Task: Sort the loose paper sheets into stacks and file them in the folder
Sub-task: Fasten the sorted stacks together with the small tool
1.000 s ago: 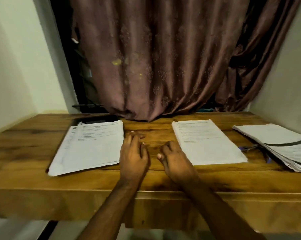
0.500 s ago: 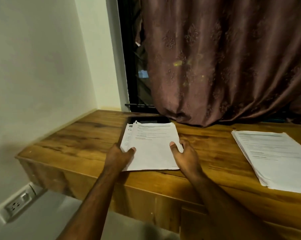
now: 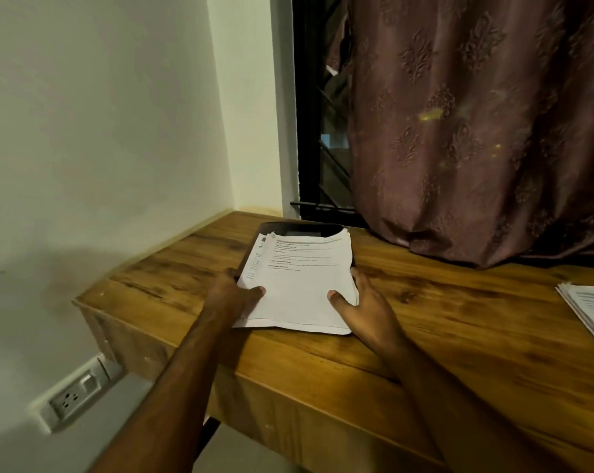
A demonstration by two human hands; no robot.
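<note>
A stack of printed white sheets (image 3: 302, 278) lies on a dark folder (image 3: 299, 228) at the left end of the wooden table (image 3: 442, 319). Only the folder's far edge and left rim show from under the paper. My left hand (image 3: 235, 295) grips the stack's left edge, thumb on top and fingers under the side. My right hand (image 3: 365, 305) grips the right edge the same way, thumb pressed on the top sheet. A second paper stack (image 3: 592, 308) lies at the table's right, partly cut off by the frame.
A brownish patterned curtain (image 3: 476, 131) hangs down onto the table's back edge. A dark window frame (image 3: 309, 131) stands behind the folder. White walls close the left side, with a wall socket (image 3: 75, 397) low beside the table's left end.
Both hands moved from the bare table middle to the left stack and took hold of its two side edges. The view swung left, so the right-hand stacks slid out of sight.
</note>
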